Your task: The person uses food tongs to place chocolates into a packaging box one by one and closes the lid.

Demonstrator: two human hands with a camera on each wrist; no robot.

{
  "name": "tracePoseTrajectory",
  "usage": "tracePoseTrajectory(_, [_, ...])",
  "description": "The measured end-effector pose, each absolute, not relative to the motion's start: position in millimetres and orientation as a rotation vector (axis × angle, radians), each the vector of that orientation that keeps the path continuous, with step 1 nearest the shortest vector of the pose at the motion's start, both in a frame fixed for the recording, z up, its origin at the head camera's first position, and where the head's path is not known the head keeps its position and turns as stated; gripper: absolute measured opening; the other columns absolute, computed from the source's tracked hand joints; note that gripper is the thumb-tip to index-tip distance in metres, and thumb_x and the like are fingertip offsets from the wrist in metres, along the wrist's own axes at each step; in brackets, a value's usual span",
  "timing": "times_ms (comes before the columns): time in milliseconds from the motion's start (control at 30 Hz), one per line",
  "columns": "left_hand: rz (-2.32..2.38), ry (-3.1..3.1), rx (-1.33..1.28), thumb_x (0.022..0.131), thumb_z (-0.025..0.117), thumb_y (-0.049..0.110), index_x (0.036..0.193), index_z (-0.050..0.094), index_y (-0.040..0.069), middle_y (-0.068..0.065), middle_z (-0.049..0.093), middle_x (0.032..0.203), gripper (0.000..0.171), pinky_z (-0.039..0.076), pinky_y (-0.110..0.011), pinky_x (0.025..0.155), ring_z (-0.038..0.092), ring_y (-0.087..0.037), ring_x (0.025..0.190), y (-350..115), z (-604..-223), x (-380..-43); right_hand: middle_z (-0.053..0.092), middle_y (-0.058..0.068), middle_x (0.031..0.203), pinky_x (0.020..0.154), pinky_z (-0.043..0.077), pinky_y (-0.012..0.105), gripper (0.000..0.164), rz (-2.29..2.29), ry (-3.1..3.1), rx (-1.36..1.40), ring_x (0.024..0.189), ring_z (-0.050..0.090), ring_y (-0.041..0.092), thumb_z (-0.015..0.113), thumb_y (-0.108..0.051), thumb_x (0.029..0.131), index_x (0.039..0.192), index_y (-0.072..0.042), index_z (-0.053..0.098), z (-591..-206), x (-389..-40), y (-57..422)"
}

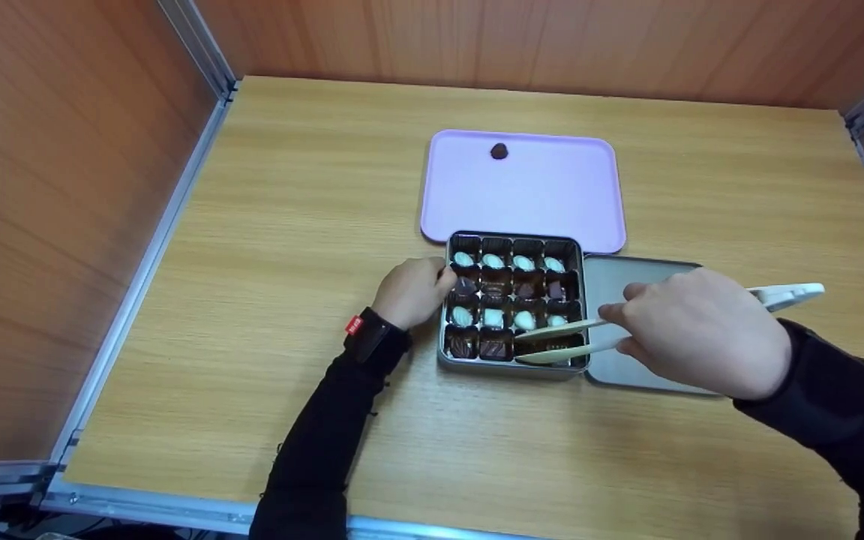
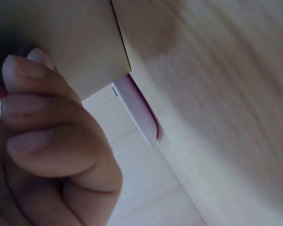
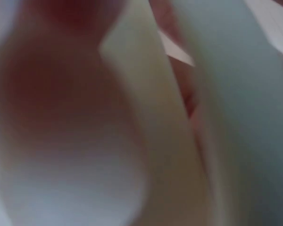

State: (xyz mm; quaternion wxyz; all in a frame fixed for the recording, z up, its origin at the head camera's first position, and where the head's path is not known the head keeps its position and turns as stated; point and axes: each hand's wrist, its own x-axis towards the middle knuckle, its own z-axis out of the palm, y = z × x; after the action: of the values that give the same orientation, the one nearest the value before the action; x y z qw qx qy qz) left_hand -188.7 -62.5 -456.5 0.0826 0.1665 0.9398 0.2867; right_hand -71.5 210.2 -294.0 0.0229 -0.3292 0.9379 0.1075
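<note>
A metal tin of chocolates, divided into small compartments, holds rows of pale and dark pieces. At its left side, my left hand steadies it, thumb at the rim; the left wrist view shows curled fingers against the tin's wall. My right hand grips pale tongs, whose arms are spread apart. Their tips reach into the front row, at the right-hand compartments beside two dark chocolates. In the right wrist view the tongs fill much of the picture, blurred.
A lilac tray lies just behind the tin, bearing one dark chocolate near its far edge. The grey tin lid lies flat at the tin's right, partly under my right hand. Wood-look panels wall the table's back and sides.
</note>
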Motion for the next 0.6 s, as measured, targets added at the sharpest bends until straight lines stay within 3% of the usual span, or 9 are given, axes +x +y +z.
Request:
tracePoseTrajectory(300, [0.855,2.813,0.484,0.096,0.042,0.025,0.067,0.042,0.018,0.004,0.039,0.061,0.03,0.033,-0.03,0.056,0.042,-0.016,0.057,-64,-457,-188,0.06,-0.002,0.068,0.038,0.027,0.024,0.032,0.232,2.891,-0.98,0.044,0.038,0.005,0.079,-0.03,0.079,0.108,-0.019,0.076,-294,-78,217])
tracePoseTrajectory(500, [0.848,2.823,0.484,0.096,0.042,0.025,0.067,0.042,0.017,0.004,0.038,0.061,0.03,0.033,-0.03,0.056,0.043,-0.017,0.058,-64,-457,-188,0.075,0.005,0.092,0.039,0.03,0.025,0.033,0.061,2.888,-0.977,0.045,0.04,0.004,0.074,-0.03,0.084,0.114,-0.018,0.073,-294,-98,224])
tracePoseTrajectory(600, [0.844,2.82,0.474,0.096,0.043,0.025,0.067,0.044,0.017,0.004,0.039,0.061,0.029,0.033,-0.03,0.057,0.044,-0.017,0.059,-64,-457,-188,0.073,0.004,0.091,0.041,0.034,0.027,0.035,-0.043,2.888,-0.9,0.049,0.041,0.007,0.07,-0.03,0.088,0.12,-0.016,0.07,-297,-118,226])
